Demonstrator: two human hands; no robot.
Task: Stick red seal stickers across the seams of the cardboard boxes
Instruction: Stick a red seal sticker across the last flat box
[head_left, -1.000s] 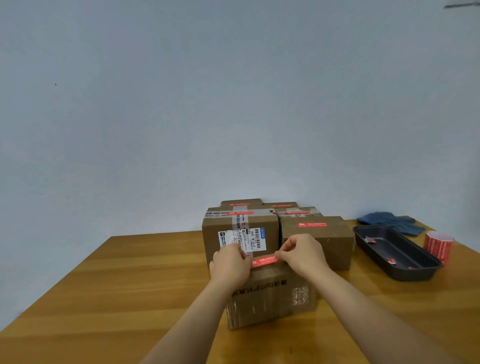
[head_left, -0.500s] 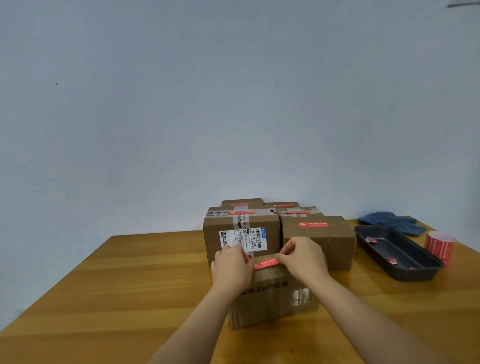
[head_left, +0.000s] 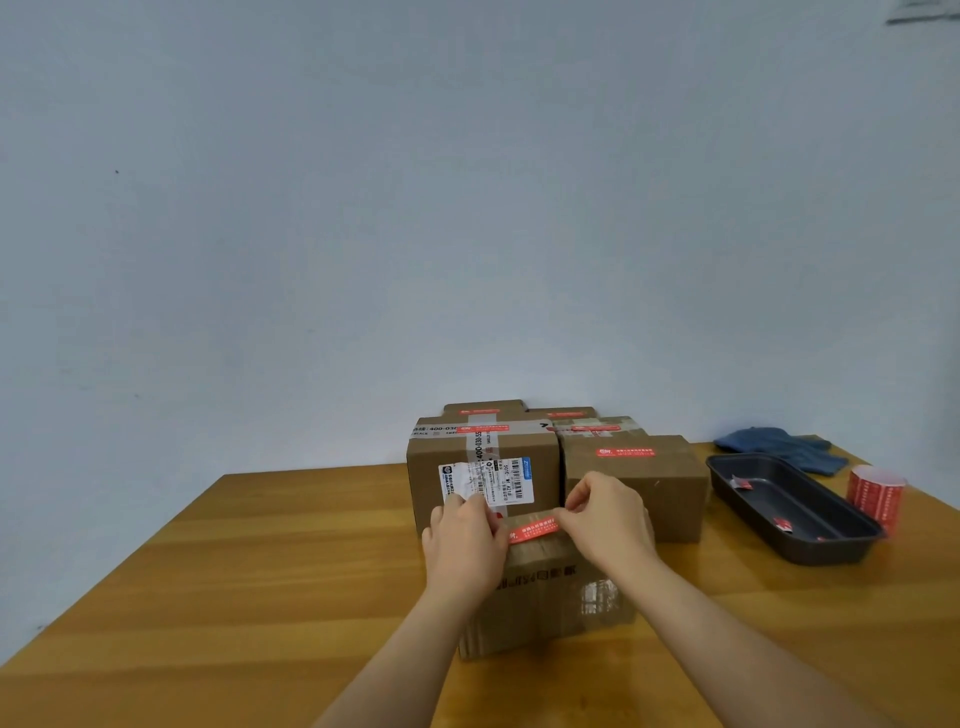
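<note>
A small cardboard box (head_left: 545, 597) stands nearest me on the wooden table (head_left: 260, 561). A red seal sticker (head_left: 532, 531) lies stretched over its top. My left hand (head_left: 465, 545) pinches the sticker's left end and my right hand (head_left: 605, 519) pinches its right end. Behind it stand several other boxes: a taller one with a white shipping label (head_left: 485, 467) and one to its right (head_left: 636, 483), each with a red sticker on top. The near box's top seam is hidden by my hands.
A dark tray (head_left: 795, 506) with a few red scraps of sticker backing lies at the right. A roll of red stickers (head_left: 875, 496) stands beyond it near the table's right edge. A blue cloth (head_left: 779, 447) lies at the back right.
The sticker has tilted a little and come down over the near box's top. Both hands have kept hold of its ends and barely shifted.
</note>
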